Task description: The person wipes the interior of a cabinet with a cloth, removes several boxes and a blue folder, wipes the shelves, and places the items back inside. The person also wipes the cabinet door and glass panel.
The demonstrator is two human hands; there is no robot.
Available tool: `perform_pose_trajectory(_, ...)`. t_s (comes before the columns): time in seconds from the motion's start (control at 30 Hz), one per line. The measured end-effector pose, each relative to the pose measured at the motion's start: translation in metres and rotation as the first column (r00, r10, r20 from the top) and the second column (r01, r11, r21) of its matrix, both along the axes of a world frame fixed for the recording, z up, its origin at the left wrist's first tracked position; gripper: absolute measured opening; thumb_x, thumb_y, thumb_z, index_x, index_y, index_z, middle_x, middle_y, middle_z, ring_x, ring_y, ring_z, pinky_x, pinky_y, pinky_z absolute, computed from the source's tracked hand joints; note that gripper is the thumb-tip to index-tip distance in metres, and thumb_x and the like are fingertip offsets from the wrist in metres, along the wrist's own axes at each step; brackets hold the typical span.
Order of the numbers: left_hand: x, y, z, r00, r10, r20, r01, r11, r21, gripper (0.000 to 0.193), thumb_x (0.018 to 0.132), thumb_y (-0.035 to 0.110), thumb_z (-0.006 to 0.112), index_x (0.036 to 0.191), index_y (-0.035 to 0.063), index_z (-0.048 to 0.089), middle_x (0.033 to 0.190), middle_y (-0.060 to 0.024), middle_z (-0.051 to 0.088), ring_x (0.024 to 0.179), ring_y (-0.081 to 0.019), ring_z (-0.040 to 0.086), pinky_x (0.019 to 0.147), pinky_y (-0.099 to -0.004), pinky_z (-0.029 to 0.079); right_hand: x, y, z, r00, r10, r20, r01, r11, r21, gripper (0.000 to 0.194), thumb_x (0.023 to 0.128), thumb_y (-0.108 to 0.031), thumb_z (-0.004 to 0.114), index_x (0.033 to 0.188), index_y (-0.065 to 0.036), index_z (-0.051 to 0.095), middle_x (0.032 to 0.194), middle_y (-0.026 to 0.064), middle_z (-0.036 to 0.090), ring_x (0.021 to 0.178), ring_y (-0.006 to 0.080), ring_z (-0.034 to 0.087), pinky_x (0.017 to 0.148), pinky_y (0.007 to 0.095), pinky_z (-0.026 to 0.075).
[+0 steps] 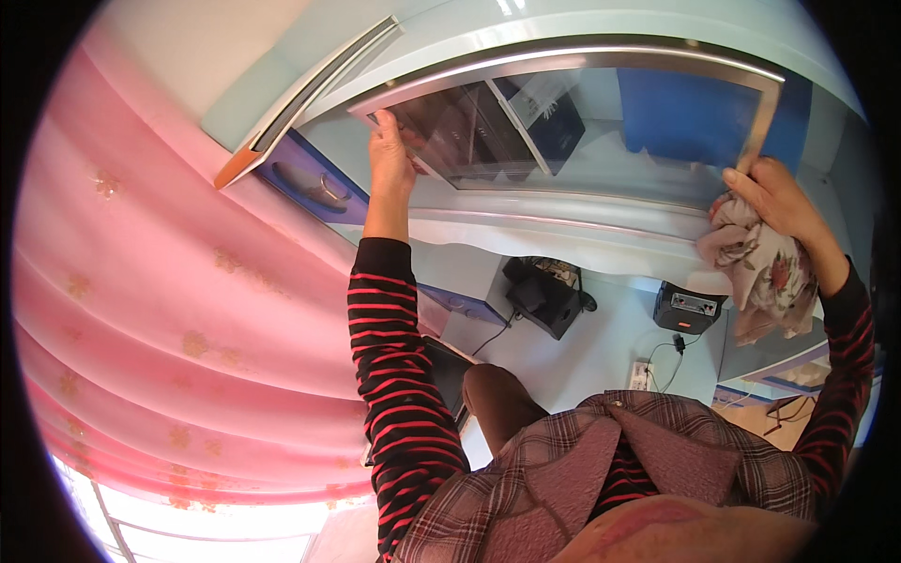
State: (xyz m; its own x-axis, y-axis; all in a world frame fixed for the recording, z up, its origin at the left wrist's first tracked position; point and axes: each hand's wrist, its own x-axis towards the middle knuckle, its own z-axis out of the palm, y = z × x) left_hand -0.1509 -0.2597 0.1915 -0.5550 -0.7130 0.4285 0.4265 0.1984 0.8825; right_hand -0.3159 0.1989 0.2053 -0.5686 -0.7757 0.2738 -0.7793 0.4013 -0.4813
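Note:
My left hand [391, 158] grips the left end of a metal-framed glass cabinet door [577, 62], thumb on the near side of the frame. The door is raised and tilted across the front of a pale wall cabinet. At its lower right corner, my right hand [783, 195] pinches the frame with thumb and fingers. A crumpled floral cloth [771, 271] hangs from that same hand. Through the glass I see dark books or folders [556, 134] leaning on the shelf and a blue panel [690, 112] to the right.
A pink curtain [176, 302] fills the left side. Beside the cabinet top, a white-and-orange folder-like object [317, 91] stands near a blue door [310, 176]. Below are a black speaker-like box [552, 302], another black device [686, 310] and a power strip [639, 376] with cables.

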Motion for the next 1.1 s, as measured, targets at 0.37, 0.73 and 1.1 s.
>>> perform_pose_trajectory(0.37, 0.008, -0.035, 0.005, 0.999, -0.033, 0.003, 0.033, 0.999, 0.014, 0.051, 0.085, 0.061, 0.051, 0.084, 0.0107, 0.049, 0.067, -0.0009, 0.054, 0.057, -0.0133, 0.052, 0.054, -0.0274, 0.045, 0.007, -0.025, -0.002, 0.994, 0.103, 0.02, -0.102, 0.994, -0.037, 0.051, 0.093, -0.038, 0.05, 0.064, 0.002, 0.039, 0.057, 0.0084, 0.03, 0.055, 0.0164, 0.029, 0.05, 0.0353, 0.033)
perform_pose_trajectory(0.73, 0.007, -0.033, -0.001, 0.995, -0.061, -0.076, 0.063, 0.998, 0.017, 0.052, 0.084, 0.061, 0.052, 0.084, 0.0093, 0.05, 0.065, -0.0005, 0.051, 0.054, -0.0145, 0.051, 0.05, -0.0299, 0.047, 0.002, -0.025, -0.013, 0.994, 0.085, 0.064, -0.08, 0.994, -0.073, 0.052, 0.092, -0.04, 0.054, 0.063, 0.001, 0.038, 0.058, 0.0067, 0.029, 0.055, 0.0131, 0.029, 0.049, 0.0327, 0.032)
perform_pose_trajectory(1.1, -0.029, -0.028, -0.002, 0.99, 0.052, -0.134, -0.052, 0.999, 0.002, 0.053, 0.089, 0.061, 0.045, 0.088, 0.0082, 0.047, 0.073, -0.0029, 0.047, 0.064, -0.0146, 0.047, 0.058, -0.0291, 0.042, 0.018, -0.013, -0.014, 1.0, 0.006, 0.03, -0.003, 0.995, -0.096, 0.036, 0.089, -0.03, 0.061, 0.078, 0.003, 0.052, 0.063, 0.0144, 0.058, 0.057, 0.015, 0.056, 0.055, 0.0309, 0.044)
